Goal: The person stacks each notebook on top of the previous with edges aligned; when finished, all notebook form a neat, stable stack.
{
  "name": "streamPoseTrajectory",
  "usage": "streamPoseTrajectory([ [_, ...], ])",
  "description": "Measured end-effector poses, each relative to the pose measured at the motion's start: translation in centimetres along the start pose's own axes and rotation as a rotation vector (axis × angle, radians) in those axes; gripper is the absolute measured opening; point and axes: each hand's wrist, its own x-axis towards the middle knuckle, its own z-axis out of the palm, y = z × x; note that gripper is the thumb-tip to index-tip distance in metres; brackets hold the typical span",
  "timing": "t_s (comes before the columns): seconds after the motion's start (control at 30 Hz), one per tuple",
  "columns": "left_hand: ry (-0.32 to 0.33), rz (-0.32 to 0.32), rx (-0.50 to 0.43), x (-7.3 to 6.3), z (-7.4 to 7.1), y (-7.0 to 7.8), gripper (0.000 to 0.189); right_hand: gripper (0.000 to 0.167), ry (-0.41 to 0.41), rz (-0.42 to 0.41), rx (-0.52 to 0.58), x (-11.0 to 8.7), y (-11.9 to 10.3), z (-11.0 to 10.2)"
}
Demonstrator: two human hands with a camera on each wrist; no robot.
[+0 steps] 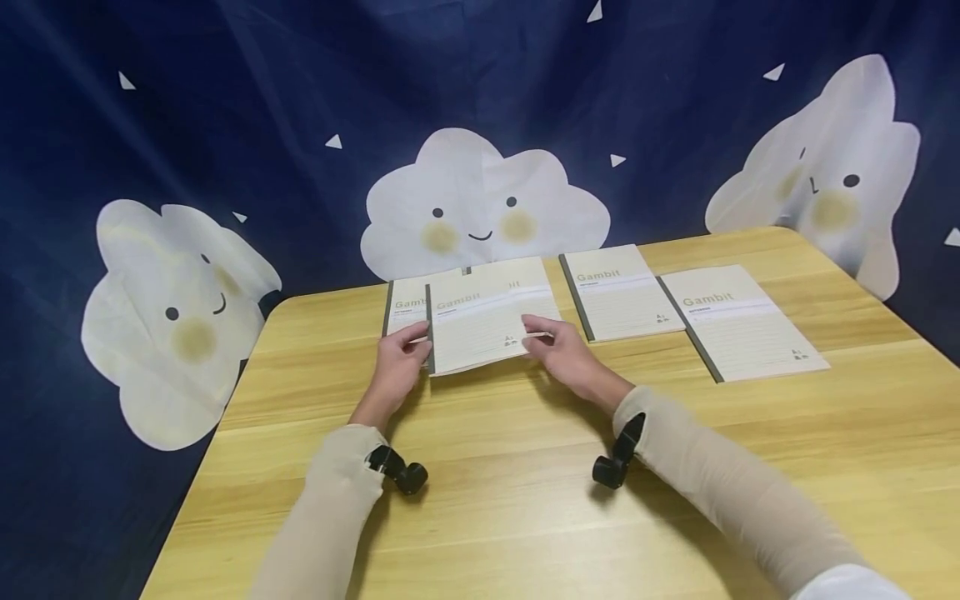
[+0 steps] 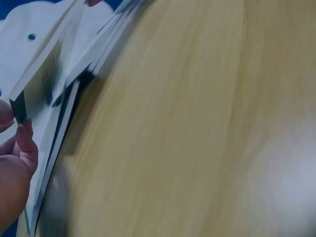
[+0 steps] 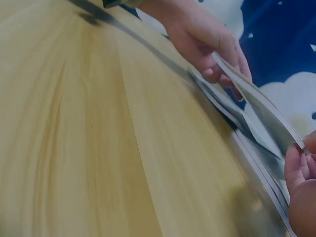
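Observation:
Both hands hold a cream notebook (image 1: 472, 333) with a dark spine and "Gambit" on its cover, raised over other notebooks at the back of the table. My left hand (image 1: 395, 367) pinches its spine side between thumb and fingers; the left wrist view shows the thumb and fingertips at the dark spine corner (image 2: 19, 106). At the opposite edge, my right hand (image 1: 564, 354) pinches the notebook between thumb and fingers. Partly hidden behind it lie a left notebook (image 1: 401, 321) and another notebook (image 1: 528, 275) to its right.
Two more Gambit notebooks lie to the right, a nearer one (image 1: 750, 325) and a farther one (image 1: 611, 296), with their edges meeting. They rest on a wood-grain table (image 1: 510, 500). A dark blue curtain (image 1: 300, 67) with cloud faces hangs behind the table's far edge.

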Motion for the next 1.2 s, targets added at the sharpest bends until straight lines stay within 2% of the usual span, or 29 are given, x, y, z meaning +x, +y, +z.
streamPoseTrajectory([
  [0.17,-0.087,0.013,0.041,0.6,1.9,0.5,0.039,0.045,0.062,-0.033,-0.069,-0.2,0.5,-1.9],
  [0.2,-0.108,0.017,0.059,0.5,2.2,1.1,0.039,0.045,0.075,-0.037,-0.084,-0.2,0.6,-2.2],
  [0.33,-0.186,0.031,0.123,0.9,3.3,1.7,0.042,0.043,0.119,-0.046,-0.130,-0.2,0.9,-3.1],
  [0.5,-0.263,0.048,0.259,1.8,4.5,2.0,0.049,0.040,0.158,-0.064,-0.211,-0.2,1.2,-3.7],
  [0.6,-0.294,0.080,0.341,2.2,5.1,2.3,0.051,0.037,0.179,-0.088,-0.269,-0.2,1.4,-3.9],
  [0.67,-0.316,0.100,0.383,2.4,5.5,2.5,0.051,0.036,0.192,-0.096,-0.310,-0.1,1.4,-4.0],
  [0.77,-0.347,0.144,0.437,2.8,6.0,2.5,0.038,0.036,0.206,-0.086,-0.352,0.1,1.7,-4.2],
  [0.9,-0.338,0.194,0.505,3.0,6.4,2.5,0.021,0.037,0.207,-0.071,-0.394,0.3,2.0,-4.2],
  [1.2,-0.308,0.201,0.569,3.4,6.9,2.7,0.021,0.038,0.217,-0.082,-0.486,0.6,2.4,-4.0],
])
